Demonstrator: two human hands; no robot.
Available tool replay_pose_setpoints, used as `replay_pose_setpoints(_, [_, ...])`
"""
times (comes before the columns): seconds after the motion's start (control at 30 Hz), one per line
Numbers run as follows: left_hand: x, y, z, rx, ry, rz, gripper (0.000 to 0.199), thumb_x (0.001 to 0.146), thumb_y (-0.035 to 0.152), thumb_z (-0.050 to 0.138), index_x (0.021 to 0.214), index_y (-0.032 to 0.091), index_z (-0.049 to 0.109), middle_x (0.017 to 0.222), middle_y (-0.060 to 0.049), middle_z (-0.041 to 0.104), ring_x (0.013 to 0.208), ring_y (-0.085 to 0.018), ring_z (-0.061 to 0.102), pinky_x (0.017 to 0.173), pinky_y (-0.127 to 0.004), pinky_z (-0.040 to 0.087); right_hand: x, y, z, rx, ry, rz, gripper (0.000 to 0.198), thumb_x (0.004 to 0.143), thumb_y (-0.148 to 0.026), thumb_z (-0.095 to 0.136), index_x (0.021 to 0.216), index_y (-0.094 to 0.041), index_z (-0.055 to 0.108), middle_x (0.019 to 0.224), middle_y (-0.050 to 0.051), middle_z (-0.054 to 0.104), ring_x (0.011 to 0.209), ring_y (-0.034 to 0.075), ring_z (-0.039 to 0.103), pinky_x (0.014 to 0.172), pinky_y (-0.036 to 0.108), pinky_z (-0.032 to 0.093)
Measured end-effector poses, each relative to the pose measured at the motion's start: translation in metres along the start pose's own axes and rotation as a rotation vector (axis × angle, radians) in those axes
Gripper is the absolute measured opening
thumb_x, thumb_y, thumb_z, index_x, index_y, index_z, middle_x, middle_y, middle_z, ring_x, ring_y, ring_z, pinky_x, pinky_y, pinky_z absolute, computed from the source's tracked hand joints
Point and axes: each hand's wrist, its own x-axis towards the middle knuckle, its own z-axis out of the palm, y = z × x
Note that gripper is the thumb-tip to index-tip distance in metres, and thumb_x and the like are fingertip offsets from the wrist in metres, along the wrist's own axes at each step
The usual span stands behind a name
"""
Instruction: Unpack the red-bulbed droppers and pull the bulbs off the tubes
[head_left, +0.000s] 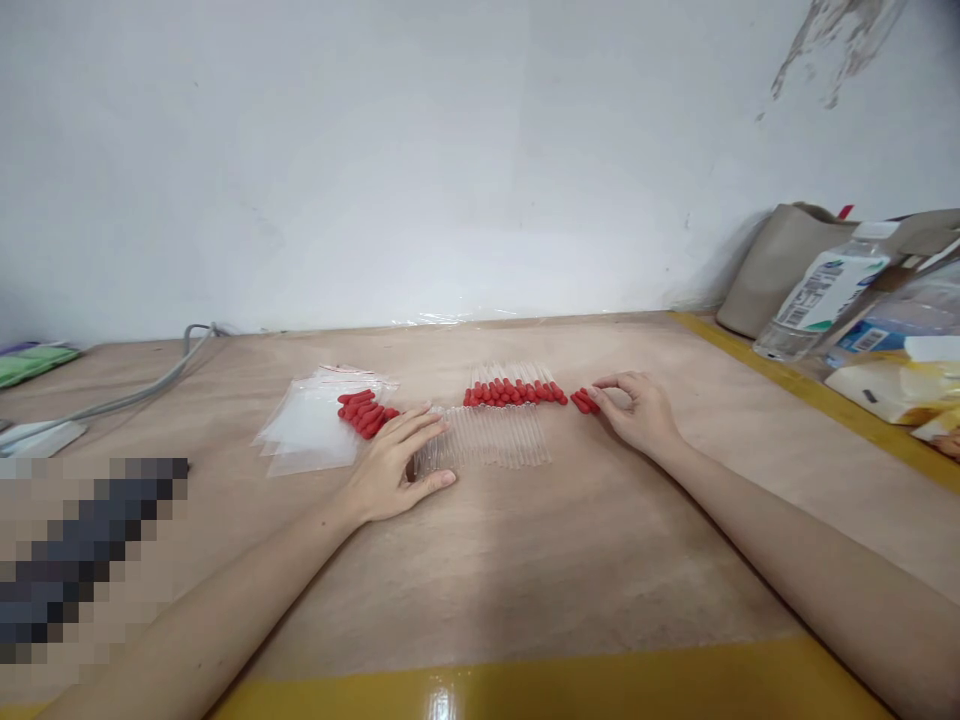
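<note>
A row of clear thin tubes (495, 437) lies side by side on the wooden table. Above it, red rubber bulbs (517, 392) are lined up, with more clear tubes (510, 372) behind them. My left hand (397, 460) rests at the left end of the front row, fingers stretched out and thumb apart. Beside its fingertips, a loose pile of red bulbs (364, 412) sits partly on clear plastic bags (311, 425). My right hand (637, 410) has thumb and forefinger closed at a small group of red bulbs (583, 401), right of the row.
A grey cable (161, 385) runs along the left side near a green packet (34, 362). To the right, past yellow tape (795, 385), stand a plastic bottle (829, 290), a beige bag (772, 260) and some packets (874, 385). A white wall (450, 160) bounds the back.
</note>
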Motion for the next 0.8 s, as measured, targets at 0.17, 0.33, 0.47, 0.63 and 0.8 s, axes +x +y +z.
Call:
replay_pose_setpoints(0.17, [0.001, 0.001, -0.001, 0.009, -0.017, -0.02, 0.056, 0.075, 0.05, 0.055, 0.123, 0.021, 0.048, 0.132, -0.007, 0.044, 0.127, -0.028, 0.032, 0.103, -0.045, 0.031, 0.006, -0.016, 0.004, -0.074, -0.064, -0.068, 0.022, 0.076, -0.041, 0.057, 0.082, -0.023, 0.068, 0.084, 0.003, 0.065, 0.085, 0.021, 0.053, 0.077, 0.036, 0.034])
replay_pose_setpoints(0.33, [0.0, 0.002, -0.001, 0.008, -0.015, -0.027, 0.063, 0.075, 0.051, 0.054, 0.128, 0.02, 0.04, 0.134, -0.008, 0.041, 0.129, -0.028, 0.028, 0.104, -0.044, 0.03, 0.016, -0.038, 0.017, -0.153, -0.151, -0.206, 0.025, 0.075, -0.043, 0.059, 0.09, -0.025, 0.067, 0.095, 0.004, 0.063, 0.093, 0.022, 0.049, 0.082, 0.038, 0.028])
replay_pose_setpoints(0.47, [-0.002, -0.001, 0.002, 0.015, -0.008, -0.062, 0.074, 0.075, 0.053, 0.053, 0.135, 0.017, 0.028, 0.138, -0.012, 0.035, 0.128, -0.028, 0.028, 0.103, -0.044, 0.03, 0.02, -0.043, 0.029, -0.167, -0.187, -0.206, 0.02, 0.078, -0.039, 0.055, 0.082, -0.025, 0.069, 0.095, 0.005, 0.063, 0.094, 0.023, 0.049, 0.083, 0.041, 0.026])
replay_pose_setpoints(0.63, [-0.002, -0.003, 0.004, 0.015, 0.009, -0.065, 0.083, 0.074, 0.053, 0.055, 0.137, 0.015, 0.019, 0.137, -0.015, 0.035, 0.127, -0.03, 0.03, 0.101, -0.047, 0.033, 0.022, -0.046, 0.03, -0.078, 0.014, -0.121, 0.019, 0.08, -0.032, 0.052, 0.078, -0.024, 0.069, 0.088, 0.005, 0.064, 0.088, 0.022, 0.051, 0.081, 0.042, 0.027])
replay_pose_setpoints(0.8, [0.001, 0.0, 0.005, 0.026, 0.11, -0.004, 0.069, 0.08, 0.044, 0.052, 0.136, 0.017, 0.023, 0.137, -0.013, 0.036, 0.128, -0.028, 0.029, 0.103, -0.046, 0.031, 0.012, -0.057, 0.011, 0.04, 0.084, -0.174, 0.021, 0.082, -0.034, 0.051, 0.091, -0.027, 0.068, 0.084, 0.004, 0.064, 0.084, 0.02, 0.052, 0.079, 0.039, 0.03])
